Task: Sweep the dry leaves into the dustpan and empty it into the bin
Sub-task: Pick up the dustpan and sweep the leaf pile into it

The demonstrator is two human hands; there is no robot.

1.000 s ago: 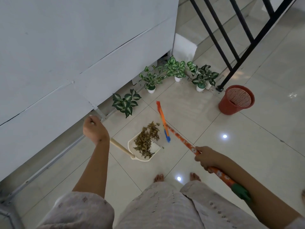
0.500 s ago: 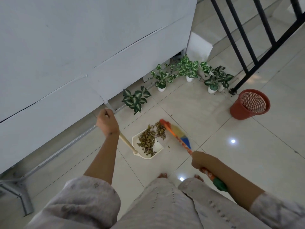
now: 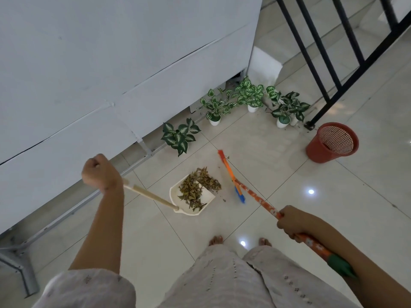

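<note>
— Cream plastic, that's the dustpan (image 3: 193, 196), right? Where does it sit in the head view?

— On the pale tiled floor (image 3: 278, 165), just ahead of the person's bare feet (image 3: 215, 240). A heap of dry leaves (image 3: 196, 186) lies in it, and part of the heap spills over its far lip onto the tile. A few crumbs of leaf lie loose beside it.

— And the hands?

— The left hand (image 3: 100, 173) is curled tight round the top of the dustpan's long wooden handle (image 3: 151, 197), which slopes down to the pan. The right hand (image 3: 291, 221) grips the broom (image 3: 258, 200) partway along its orange patterned stick; the green end of the stick lies against the forearm.

— Where is the broom's head?

— Its orange and blue bristle end (image 3: 231, 174) is just to the right of the leaf heap, close to it; whether it touches the leaves I cannot tell.

— The bin?

— A red mesh-sided bin (image 3: 332, 142) stands well apart to the right, near the foot of a black railing (image 3: 329, 63).

— Anything else?

— Four small potted plants (image 3: 250, 95) with green-and-white leaves stand in a row along the base of a grey wall (image 3: 111, 63), beyond the dustpan. Two bright spots of light reflect off the tiles.
</note>
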